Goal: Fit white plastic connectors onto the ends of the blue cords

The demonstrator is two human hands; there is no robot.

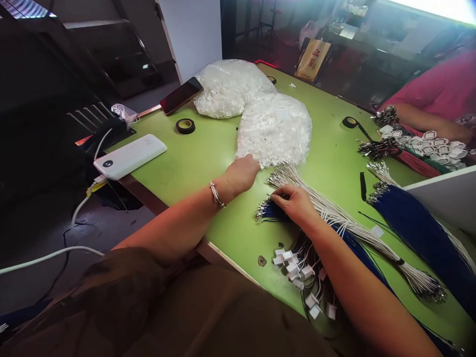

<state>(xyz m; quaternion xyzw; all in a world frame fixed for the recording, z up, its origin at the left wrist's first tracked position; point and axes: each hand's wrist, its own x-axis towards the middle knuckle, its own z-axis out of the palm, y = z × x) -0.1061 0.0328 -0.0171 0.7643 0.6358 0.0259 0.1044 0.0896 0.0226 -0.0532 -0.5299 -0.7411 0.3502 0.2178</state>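
My left hand (243,174), with a bracelet at its wrist, reaches to the near edge of a clear bag (275,130) of small white connector housings. Its fingers are curled at the spilled pieces; what they pinch is hidden. Thumb and forefinger of my right hand (295,202) are pinched together at the metal-tipped ends of blue wires (268,210). Beside it, a long bundle of white wires (342,214) with crimped metal ends runs diagonally across the table. Below my right forearm, white connectors (293,267) hang on short wires.
A second bag (232,84) stands behind. Black tape rolls (185,126), a phone (182,95) and a white power bank (130,156) lie left on the green table (238,248). Across it, a person in a pink sleeve (431,89) sits near more wire bundles (424,238).
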